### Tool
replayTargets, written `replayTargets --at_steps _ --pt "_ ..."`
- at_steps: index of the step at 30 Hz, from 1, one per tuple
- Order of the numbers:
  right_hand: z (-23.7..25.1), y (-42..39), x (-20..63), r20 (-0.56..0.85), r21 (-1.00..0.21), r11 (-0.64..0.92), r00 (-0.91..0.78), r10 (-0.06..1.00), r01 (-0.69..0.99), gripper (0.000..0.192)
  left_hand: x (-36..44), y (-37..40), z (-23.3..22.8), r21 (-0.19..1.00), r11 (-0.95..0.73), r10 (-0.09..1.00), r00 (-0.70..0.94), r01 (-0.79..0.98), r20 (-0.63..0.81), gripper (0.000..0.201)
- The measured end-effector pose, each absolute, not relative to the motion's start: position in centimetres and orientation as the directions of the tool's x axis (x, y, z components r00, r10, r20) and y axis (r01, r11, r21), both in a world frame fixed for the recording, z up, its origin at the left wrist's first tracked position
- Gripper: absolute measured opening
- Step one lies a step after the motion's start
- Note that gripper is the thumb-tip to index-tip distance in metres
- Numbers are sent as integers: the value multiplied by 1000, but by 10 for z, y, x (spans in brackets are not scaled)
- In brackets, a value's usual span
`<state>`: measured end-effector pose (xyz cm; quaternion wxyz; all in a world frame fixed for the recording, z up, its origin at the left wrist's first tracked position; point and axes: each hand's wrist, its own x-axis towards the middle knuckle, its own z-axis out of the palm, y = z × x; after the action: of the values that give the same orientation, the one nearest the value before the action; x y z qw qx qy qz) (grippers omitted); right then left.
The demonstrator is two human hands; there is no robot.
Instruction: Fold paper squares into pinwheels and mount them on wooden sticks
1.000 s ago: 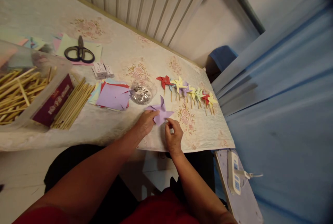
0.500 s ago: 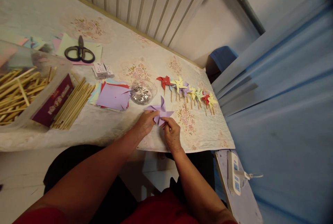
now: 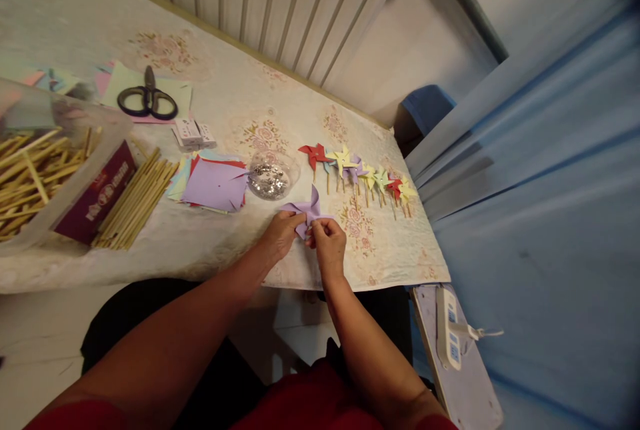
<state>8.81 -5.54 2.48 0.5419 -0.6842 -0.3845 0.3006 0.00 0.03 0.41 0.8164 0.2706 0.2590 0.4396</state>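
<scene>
A purple paper pinwheel (image 3: 313, 203) with folded blades is held above the near edge of the table, between my two hands. My left hand (image 3: 283, 233) grips its left side, the thumb on top near the centre. From the right, my right hand (image 3: 328, 241) pinches at the lower right of the pinwheel's middle; its fingertips partly hide the paper there. Just beyond my hands lies a clear dish (image 3: 273, 179) of small shiny metal pieces. Left of the dish is a stack of cut paper squares (image 3: 215, 183), a purple one on top.
Several finished pinwheels (image 3: 343, 160) on sticks lie in a row at right. Leftward are a bundle of sticks (image 3: 135, 207), a plastic box (image 3: 37, 243) of sticks, scissors (image 3: 149, 100) on paper and small boxes (image 3: 189, 132). A power strip (image 3: 449, 328) sits low at right.
My right hand's fingers have shifted slightly up and left and curled closer to the pinwheel's centre. My left hand keeps its grip. The view has shifted slightly.
</scene>
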Motion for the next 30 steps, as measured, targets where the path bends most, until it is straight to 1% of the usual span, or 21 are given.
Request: replayTargets --at_steps 5,15,20,27,30 --pt "27 -53 83 -57 -980 -157 578 814 124 15 0 -1 4 661 488 835 525 -570 -164 24" --pt "25 -49 80 -63 -978 -171 611 789 120 14 3 2 -7 649 490 842 508 -582 -180 28" --pt "27 -50 82 -69 -973 -183 587 807 137 13 4 3 -10 665 471 853 491 -579 -177 27" --pt "26 -48 90 -149 -975 -214 531 834 63 16 3 2 -9 677 466 852 495 -569 -169 24" --pt "26 -47 92 -154 -974 -216 516 842 62 16 3 2 -9 692 456 856 490 -559 -168 24"
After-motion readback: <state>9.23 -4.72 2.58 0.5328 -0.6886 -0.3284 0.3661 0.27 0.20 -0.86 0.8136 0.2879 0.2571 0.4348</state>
